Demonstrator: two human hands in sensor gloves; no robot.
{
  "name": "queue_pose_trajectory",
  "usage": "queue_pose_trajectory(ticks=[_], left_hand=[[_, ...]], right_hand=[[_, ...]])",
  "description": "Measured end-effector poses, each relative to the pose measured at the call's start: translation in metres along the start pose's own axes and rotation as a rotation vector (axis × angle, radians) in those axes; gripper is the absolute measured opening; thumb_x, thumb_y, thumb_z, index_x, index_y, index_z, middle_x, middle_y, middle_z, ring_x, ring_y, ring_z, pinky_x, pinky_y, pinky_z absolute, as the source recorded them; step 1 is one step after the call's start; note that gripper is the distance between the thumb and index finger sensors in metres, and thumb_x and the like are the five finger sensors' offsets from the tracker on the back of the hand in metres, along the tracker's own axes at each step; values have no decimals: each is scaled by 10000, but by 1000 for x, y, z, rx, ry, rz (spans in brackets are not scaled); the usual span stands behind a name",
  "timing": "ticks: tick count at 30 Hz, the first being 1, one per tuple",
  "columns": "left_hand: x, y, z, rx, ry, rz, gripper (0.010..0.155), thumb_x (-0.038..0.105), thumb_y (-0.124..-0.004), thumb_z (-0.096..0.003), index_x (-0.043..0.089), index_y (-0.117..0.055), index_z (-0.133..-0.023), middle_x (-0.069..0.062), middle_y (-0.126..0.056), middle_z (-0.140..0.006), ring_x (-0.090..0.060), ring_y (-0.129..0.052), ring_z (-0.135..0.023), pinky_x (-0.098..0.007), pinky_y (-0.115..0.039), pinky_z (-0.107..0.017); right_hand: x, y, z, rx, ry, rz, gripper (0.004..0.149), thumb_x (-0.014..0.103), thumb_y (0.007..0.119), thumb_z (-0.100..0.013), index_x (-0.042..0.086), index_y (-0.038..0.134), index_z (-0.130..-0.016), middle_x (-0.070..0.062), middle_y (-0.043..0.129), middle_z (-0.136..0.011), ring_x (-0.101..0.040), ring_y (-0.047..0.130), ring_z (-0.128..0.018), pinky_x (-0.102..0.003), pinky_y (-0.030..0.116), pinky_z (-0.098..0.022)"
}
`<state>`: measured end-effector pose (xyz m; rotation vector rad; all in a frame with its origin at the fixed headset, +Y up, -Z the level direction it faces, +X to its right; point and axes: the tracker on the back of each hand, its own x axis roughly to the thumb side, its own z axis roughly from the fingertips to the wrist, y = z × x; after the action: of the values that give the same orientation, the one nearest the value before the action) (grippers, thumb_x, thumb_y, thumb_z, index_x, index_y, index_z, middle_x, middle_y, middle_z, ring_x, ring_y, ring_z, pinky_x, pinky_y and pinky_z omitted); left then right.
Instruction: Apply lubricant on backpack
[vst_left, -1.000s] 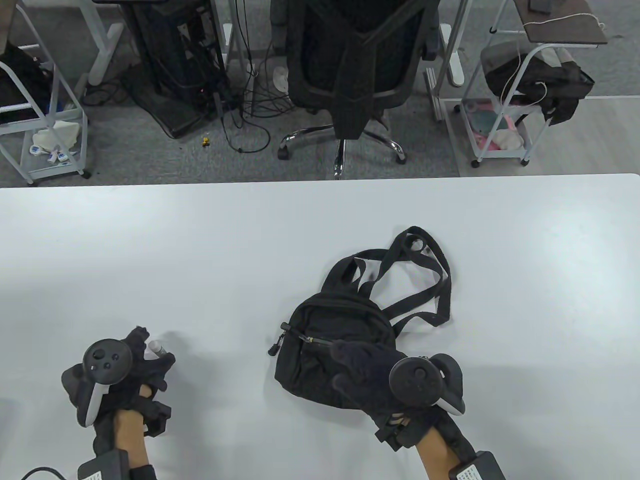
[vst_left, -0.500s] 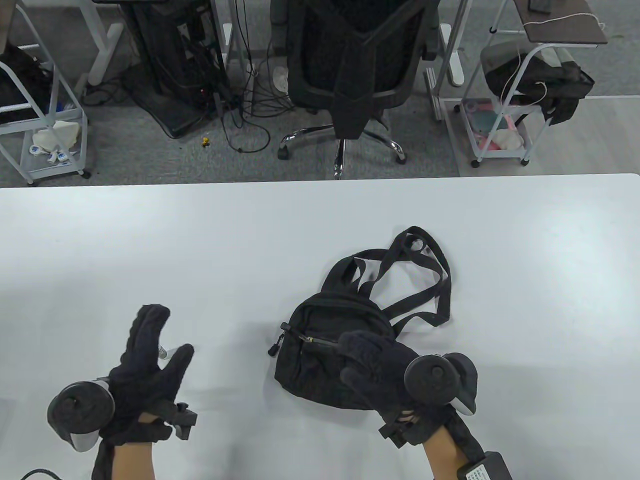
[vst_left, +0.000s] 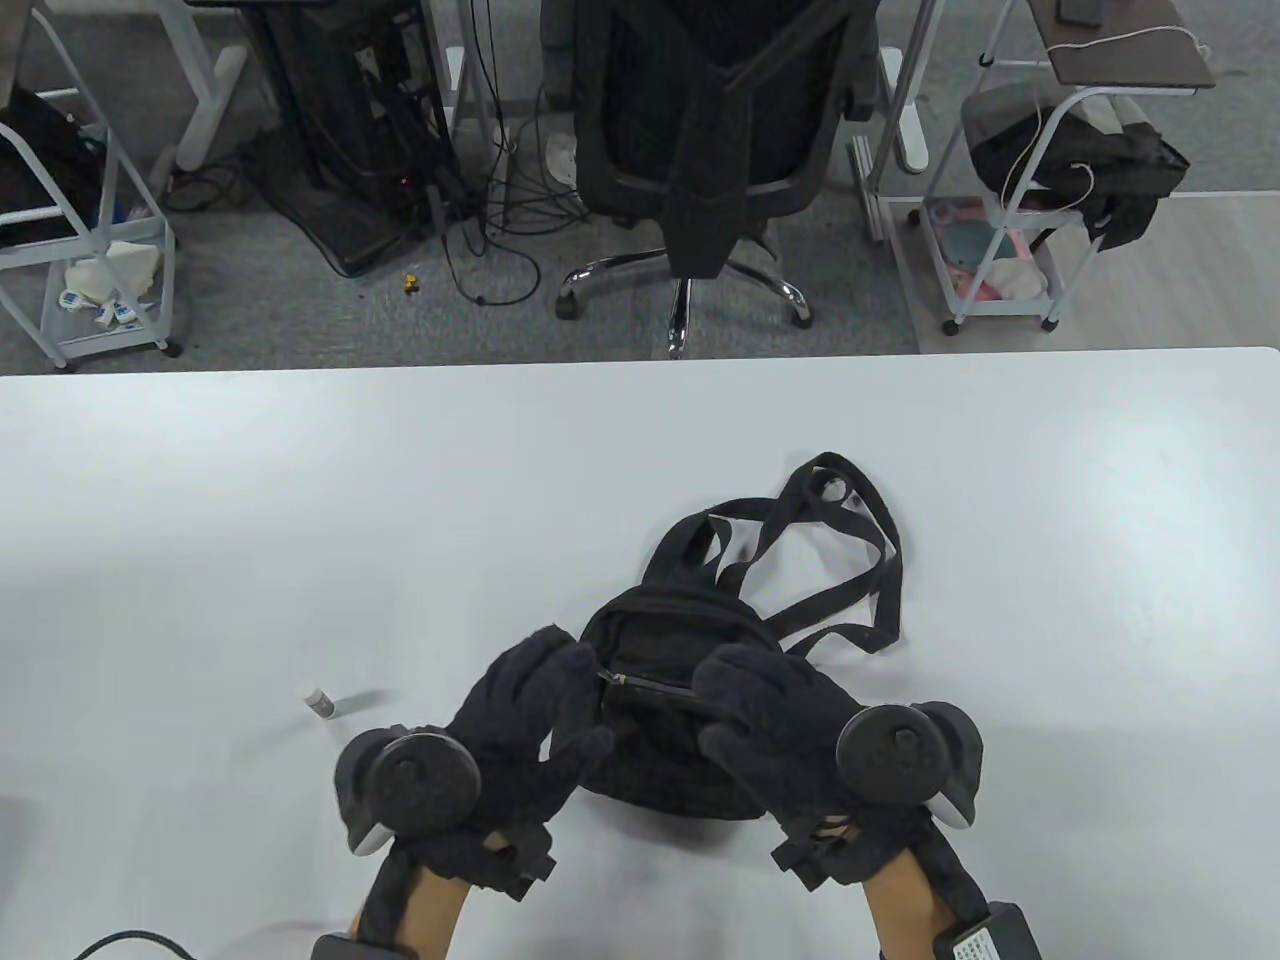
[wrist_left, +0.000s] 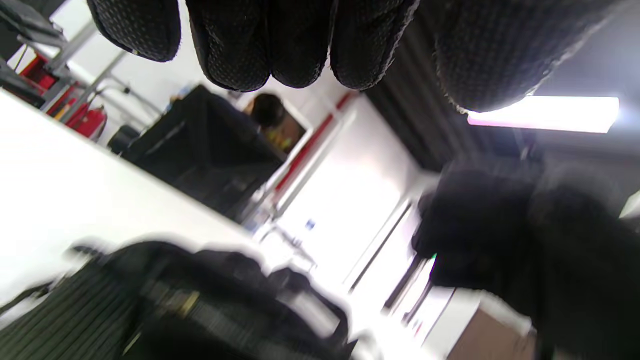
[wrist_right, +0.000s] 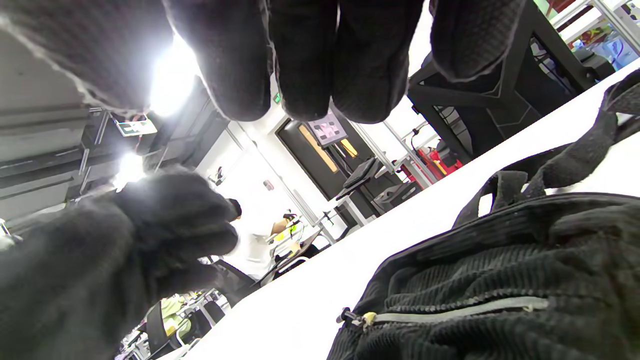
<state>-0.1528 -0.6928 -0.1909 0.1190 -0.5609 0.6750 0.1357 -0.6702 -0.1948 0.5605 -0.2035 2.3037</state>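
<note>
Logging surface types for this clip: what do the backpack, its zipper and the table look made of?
Backpack: black ribbed fabric, probably corduroy, matte, with fine parallel ridges showing. Zipper: pale, dull teeth, likely metal or plastic; a yellowish stop at its end. Table: smooth white top, faintly glossy, perhaps laminate.

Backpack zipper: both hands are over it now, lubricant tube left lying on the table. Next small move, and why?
Probably settle the left hand onto the backpack beside the zipper to steady it. Both hands sit over the front pocket, the right hand at the zipper's other end, and neither holds the lubricant tube, which lies apart on the table.
</note>
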Motion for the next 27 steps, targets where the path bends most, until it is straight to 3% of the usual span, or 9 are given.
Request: queue_pose_trajectory(ticks=[4, 7, 12, 19, 22, 27], left_hand=[[-6, -44, -6, -224, 4, -94, 692, 537, -821, -466, 140, -734, -1026, -185, -641, -1104, -528, -714, -989, -733, -607, -677], [-5, -68, -8, -348, -15, -263, 645, 537, -820, -463, 226, -761, -1024, -74, -655, -1132, -436, -684, -1046, -723, -588, -697], [-9, -96, -1, -547, -21, -373, 729, 552, -813, -462, 261, -609, -1098, -63, -478, -1182, -361, -500, -1106, -692, -469, -742], [-11, -96, 1, -546, 4, -324, 756, 565, -808, -457, 253, -582, -1107, -71, -451, -1187, -345, -463, -1112, -664, -437, -747], [-17, -95, 2, -578, 12, -259, 801, 598, -819, -432, 268, -564, -1116, -45, -413, -1196, -322, -406, -1122, -645, -396, -751], [-27, -92, 2, -617, 38, -133, 813, 616, -822, -430, 295, -542, -1123, 7, -350, -1206, -271, -308, -1130, -613, -313, -752]], right_hand=[[-3, 2, -5, 18, 20, 41, 557, 595, 812, -468, 343, 791, -964, -27, 764, -1043, -349, 861, -950, -627, 647, -689], [-2, 6, -13, 39, 40, 78, 567, 596, 810, -468, 343, 780, -974, -29, 755, -1050, -353, 853, -957, -628, 639, -695], [8, 18, -28, 101, 65, 138, 568, 594, 811, -472, 348, 772, -982, -32, 736, -1065, -354, 838, -969, -630, 626, -703], [31, 53, -65, 266, 125, 321, 569, 588, 799, -487, 393, 724, -1015, -11, 676, -1110, -341, 784, -1020, -619, 592, -740], [33, 79, -87, 345, 179, 345, 501, 514, 754, -525, 416, 716, -1014, 15, 660, -1122, -314, 775, -1033, -595, 583, -761], [18, 124, -106, 423, 243, 436, 473, 454, 780, -528, 423, 730, -998, 46, 695, -1097, -270, 841, -972, -554, 634, -733]])
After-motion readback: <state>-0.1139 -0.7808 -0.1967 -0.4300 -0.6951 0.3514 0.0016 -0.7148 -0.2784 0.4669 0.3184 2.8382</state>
